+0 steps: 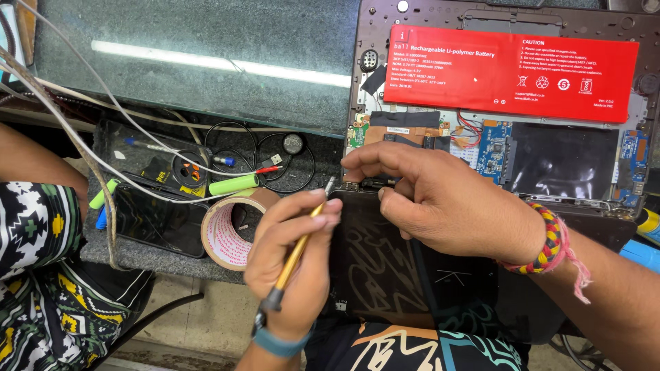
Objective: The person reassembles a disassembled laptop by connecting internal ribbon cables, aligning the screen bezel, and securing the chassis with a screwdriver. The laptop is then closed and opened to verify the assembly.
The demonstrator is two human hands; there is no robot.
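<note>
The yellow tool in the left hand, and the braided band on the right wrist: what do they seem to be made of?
The yellow tool in the left hand looks like a glossy plastic or painted handle with a bare metal tip: the tip shines grey. The braided band on the right hand wrist seems to be woven thread, matte, with red, yellow and black strands and a loose pink fringe.

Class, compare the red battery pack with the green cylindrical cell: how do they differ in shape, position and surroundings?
The red battery pack is a flat, wide rectangle; the green cylindrical cell is a slim round tube. The red battery pack sits inside the opened laptop; the green cylindrical cell lies loose beside the tape roll among cables. Neither is touched by a hand.
</note>
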